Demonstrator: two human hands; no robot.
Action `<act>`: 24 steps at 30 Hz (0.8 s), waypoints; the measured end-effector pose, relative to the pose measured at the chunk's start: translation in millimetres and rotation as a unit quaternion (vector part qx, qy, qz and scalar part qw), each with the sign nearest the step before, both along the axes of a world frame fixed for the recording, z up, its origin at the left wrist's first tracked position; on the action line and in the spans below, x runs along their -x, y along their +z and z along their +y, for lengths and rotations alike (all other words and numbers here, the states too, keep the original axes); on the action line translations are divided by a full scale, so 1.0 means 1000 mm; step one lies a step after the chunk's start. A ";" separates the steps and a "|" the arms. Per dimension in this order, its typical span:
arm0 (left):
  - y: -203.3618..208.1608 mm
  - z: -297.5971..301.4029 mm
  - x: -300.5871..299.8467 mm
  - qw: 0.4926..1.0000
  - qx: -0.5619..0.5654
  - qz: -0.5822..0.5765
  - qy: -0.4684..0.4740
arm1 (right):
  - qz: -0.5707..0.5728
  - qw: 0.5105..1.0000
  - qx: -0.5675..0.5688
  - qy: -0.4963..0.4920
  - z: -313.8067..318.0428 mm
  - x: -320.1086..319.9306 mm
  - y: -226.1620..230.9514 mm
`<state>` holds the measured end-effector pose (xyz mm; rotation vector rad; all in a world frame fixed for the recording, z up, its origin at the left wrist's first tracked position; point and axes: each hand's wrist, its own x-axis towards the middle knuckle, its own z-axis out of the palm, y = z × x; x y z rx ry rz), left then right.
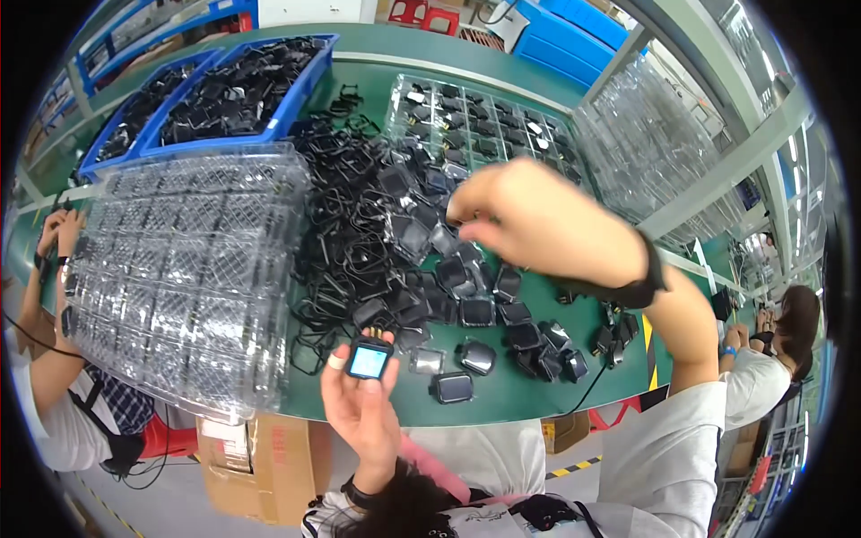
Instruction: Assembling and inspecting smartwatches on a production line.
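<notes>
Near the table's front edge, my left hand (364, 408) is closed around a small black smartwatch body (369, 359) with its screen lit pale blue. My right hand (502, 211), slightly blurred, reaches over the middle of the table with its fingers curled together; what they hold, if anything, is hidden. Beneath and in front of it lie several dark square watch bodies (477, 312), some in clear film. To the left of these is a tangled heap of black watch frames or straps (345, 224). One watch body (451, 387) lies close to my left hand.
Stacked clear plastic trays (188, 269) stand on the left. Behind them are blue bins (300, 99) full of black parts. A clear compartment tray (395, 103) holds black pieces at the back, with more stacked trays (646, 134) at right. Other people sit on both sides.
</notes>
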<state>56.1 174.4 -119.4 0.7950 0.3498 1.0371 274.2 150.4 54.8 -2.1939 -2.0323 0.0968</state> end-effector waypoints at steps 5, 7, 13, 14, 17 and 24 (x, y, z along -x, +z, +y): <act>0.000 -0.006 -0.004 1.000 -0.013 -0.003 -0.012 | 0.000 0.999 0.031 -0.020 -0.028 -0.014 -0.092; -0.001 -0.008 -0.002 1.000 -0.018 0.005 -0.012 | 0.033 0.999 0.011 -0.014 -0.028 -0.013 -0.108; 0.014 -0.019 0.009 0.999 -0.006 0.033 -0.026 | 0.072 0.990 -0.108 0.059 -0.052 0.015 -0.076; 0.015 -0.020 0.004 0.998 0.006 0.042 -0.042 | 0.110 0.981 -0.138 0.080 -0.064 0.021 -0.070; 0.033 -0.029 -0.004 0.985 0.083 0.000 -0.150 | 0.141 0.950 -0.193 0.201 -0.107 0.049 -0.060; 0.042 -0.057 -0.019 0.951 0.052 -0.101 -0.287 | 0.111 0.928 -0.295 0.200 -0.155 0.064 -0.073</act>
